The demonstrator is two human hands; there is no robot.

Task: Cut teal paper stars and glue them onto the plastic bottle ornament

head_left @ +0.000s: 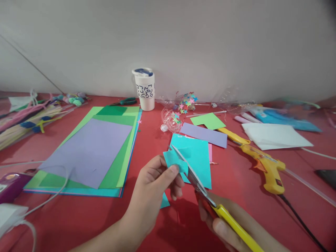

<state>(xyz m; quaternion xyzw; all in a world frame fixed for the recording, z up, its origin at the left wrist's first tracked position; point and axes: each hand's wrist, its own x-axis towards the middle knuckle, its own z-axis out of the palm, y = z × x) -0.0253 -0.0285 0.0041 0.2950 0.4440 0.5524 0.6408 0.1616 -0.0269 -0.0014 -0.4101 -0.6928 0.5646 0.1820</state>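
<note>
Right hand (231,227) clenches scissors (199,182) pointing up-left into left-pinched teal paper (174,161).

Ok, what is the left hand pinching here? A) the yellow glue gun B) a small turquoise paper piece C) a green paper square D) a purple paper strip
B: the left hand pinches a small turquoise paper piece while the right hand works yellow-handled scissors at it.

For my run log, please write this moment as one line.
left hand: holds teal paper piece | right hand: holds scissors, blades at paper | surface: red table
</note>
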